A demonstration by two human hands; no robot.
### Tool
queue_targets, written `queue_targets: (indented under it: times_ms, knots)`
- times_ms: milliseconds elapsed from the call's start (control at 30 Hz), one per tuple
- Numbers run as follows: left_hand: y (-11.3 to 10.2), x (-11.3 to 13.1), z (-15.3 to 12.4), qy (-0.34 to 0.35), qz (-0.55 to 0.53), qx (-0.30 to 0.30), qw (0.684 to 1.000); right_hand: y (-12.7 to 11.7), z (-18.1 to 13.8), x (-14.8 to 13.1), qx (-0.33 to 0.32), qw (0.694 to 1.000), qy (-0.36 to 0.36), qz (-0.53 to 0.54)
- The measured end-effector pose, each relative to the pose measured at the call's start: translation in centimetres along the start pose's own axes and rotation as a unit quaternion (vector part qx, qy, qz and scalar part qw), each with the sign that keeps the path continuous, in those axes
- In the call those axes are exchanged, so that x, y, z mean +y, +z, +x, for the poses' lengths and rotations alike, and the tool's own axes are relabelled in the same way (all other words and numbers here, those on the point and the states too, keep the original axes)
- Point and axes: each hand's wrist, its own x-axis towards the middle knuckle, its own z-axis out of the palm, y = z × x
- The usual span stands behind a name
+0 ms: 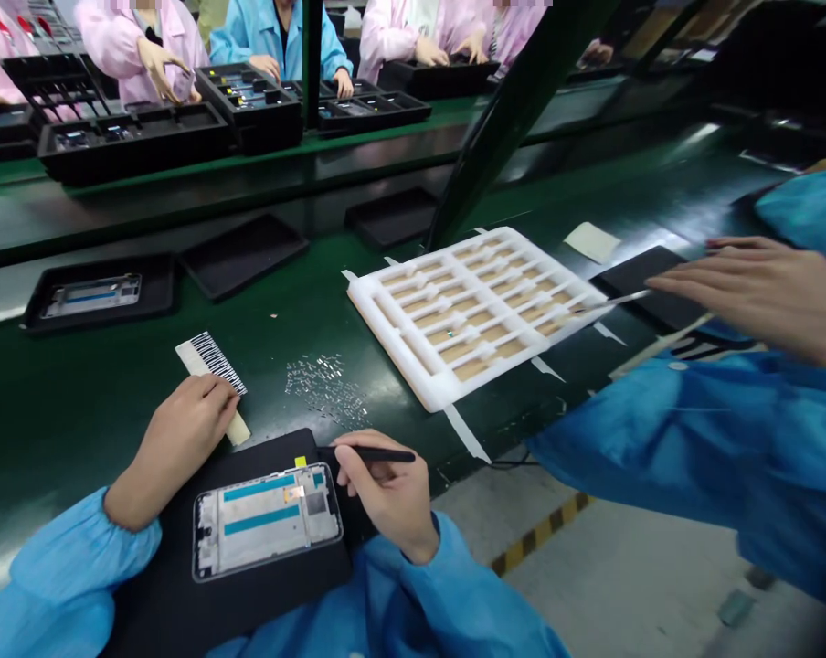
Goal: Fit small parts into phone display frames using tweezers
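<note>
A phone frame (266, 523) with a silvery inner face and two blue strips lies on a black mat (159, 585) in front of me. My right hand (389, 489) grips black tweezers (378, 453) beside the frame's upper right corner; their tips are hard to make out. A small yellow tab (301, 461) sticks out at the frame's top edge. Left of the mat's top, my left hand (184, 429) has its fingers closed on a pale sheet with rows of black strips (214, 361). Tiny shiny pieces (325, 388) lie scattered on the green table beyond the mat.
A white compartment tray (447, 393) is taped down right of centre. A co-worker's hand (762, 283) reaches in from the right with a thin tool. Black trays (163, 297) stand at the back left, one holding another phone frame (92, 294). A dark post (515, 110) slants behind.
</note>
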Motion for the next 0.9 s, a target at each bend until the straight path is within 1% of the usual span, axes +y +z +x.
queue_targets:
  times_ms: [167, 333, 400, 467, 567, 633, 700, 800, 900]
  knots:
    - [-0.3, 0.2, -0.2, 0.008, 0.014, -0.018, 1.000, 0.0, -0.1, 0.1, 0.000, 1.000, -0.008, 0.000]
    - [-0.5, -0.2, -0.8, 0.025, -0.008, -0.023, 0.999, -0.2, -0.2, 0.4, 0.001, 1.000, -0.007, 0.000]
    - [-0.8, -0.3, -1.1, 0.029, -0.018, -0.020, 0.999, -0.4, -0.3, 0.1, -0.004, 0.999, -0.034, -0.009]
    - [-1.3, 0.0, -1.5, 0.033, -0.023, -0.016, 0.999, -0.7, -0.4, -0.6, -0.017, 0.996, -0.083, -0.032]
    - [-2.3, 1.5, -2.3, 0.057, -0.029, 0.005, 0.998, -0.8, -0.8, -2.4, -0.047, 0.985, -0.145, -0.080]
    - [-3.0, 3.0, -3.1, 0.097, -0.043, 0.030, 0.994, -0.5, -1.0, -3.6, -0.080, 0.973, -0.180, -0.120]
    - [-3.4, 4.7, -4.0, 0.142, -0.063, 0.045, 0.987, 0.2, -1.3, -4.2, -0.115, 0.951, -0.225, -0.176]
    - [-3.8, 6.7, -5.1, 0.185, -0.072, 0.055, 0.979, 1.2, -1.5, -4.0, -0.157, 0.916, -0.278, -0.243]
    - [-3.9, 7.7, -5.6, 0.203, -0.069, 0.061, 0.975, 1.5, -1.7, -3.4, -0.190, 0.899, -0.280, -0.278]
